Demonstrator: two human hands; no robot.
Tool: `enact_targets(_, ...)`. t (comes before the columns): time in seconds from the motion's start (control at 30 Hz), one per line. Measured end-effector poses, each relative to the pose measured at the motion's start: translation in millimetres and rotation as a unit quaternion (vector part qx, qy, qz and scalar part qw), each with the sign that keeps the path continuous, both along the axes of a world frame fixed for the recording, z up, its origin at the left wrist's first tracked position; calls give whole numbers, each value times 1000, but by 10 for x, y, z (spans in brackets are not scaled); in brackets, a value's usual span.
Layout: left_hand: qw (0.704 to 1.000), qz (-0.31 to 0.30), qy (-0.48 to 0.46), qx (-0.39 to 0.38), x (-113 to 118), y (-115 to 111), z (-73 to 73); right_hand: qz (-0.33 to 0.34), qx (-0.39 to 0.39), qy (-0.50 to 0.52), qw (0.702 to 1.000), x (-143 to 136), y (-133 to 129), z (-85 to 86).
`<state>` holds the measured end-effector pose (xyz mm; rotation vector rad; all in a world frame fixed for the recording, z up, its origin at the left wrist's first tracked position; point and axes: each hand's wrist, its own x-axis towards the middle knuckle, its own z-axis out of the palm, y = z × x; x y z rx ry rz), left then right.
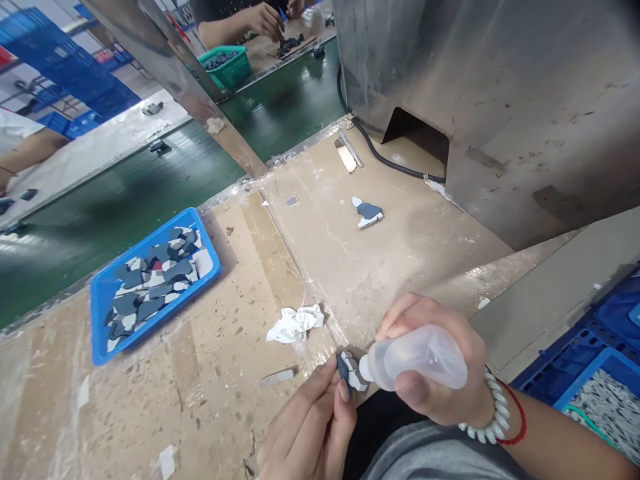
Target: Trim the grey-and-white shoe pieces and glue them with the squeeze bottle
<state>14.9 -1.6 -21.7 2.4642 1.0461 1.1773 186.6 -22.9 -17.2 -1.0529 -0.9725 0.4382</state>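
Note:
My left hand (313, 423) pinches a small grey and white piece (353, 372) between thumb and fingers at the bottom centre. My right hand (450, 360) is wrapped round a translucent squeeze bottle (420, 357), lying tilted in the palm. The bottle's white tip points left at the held piece, right beside it; whether they touch I cannot tell. A crumpled white tissue (296, 324) lies just above my left hand, and a flat grey strip (277, 378) is to its left. Another grey and white piece (369, 211) rests farther up the table.
A blue tray (95, 320) of grey and white pieces stands at left. A metal housing (490, 113) with a black cable (380, 157) fills the upper right. Beyond the table runs a green conveyor (195, 160); other people's hands (265, 21) work past it. Blue crates (580, 380) are at lower right.

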Motion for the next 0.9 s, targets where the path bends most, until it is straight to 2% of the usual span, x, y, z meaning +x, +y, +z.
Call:
enact_targets(0.17,1000,-9,-7,5,-39,-12,-55,47,-30,-3,998,44,1,40)
enact_targets(0.4,999,13,28,45,-94,-91,-229,9,-29,-50,998,38,-164,-43)
enact_targets(0.47,998,19,24,50,-85,-93,-239,-30,-20,5,999,59,-191,-42)
enact_targets(0.57,998,18,20,56,-82,-78,-232,-54,-22,181,982,160,-189,-32)
enact_targets(0.63,999,9,23,49,-93,-72,-231,-2,-65,278,958,256,-182,-44)
enact_targets(0.73,999,-5,21,28,-117,-87,-237,110,-135,328,929,375,-197,-99)
enact_targets(0.83,1000,-6,-1,8,-144,-133,-233,210,-129,275,929,406,-234,-146)
enact_targets(0.9,1000,-4,-20,-3,-169,-174,-217,185,-142,215,948,389,-260,-155)
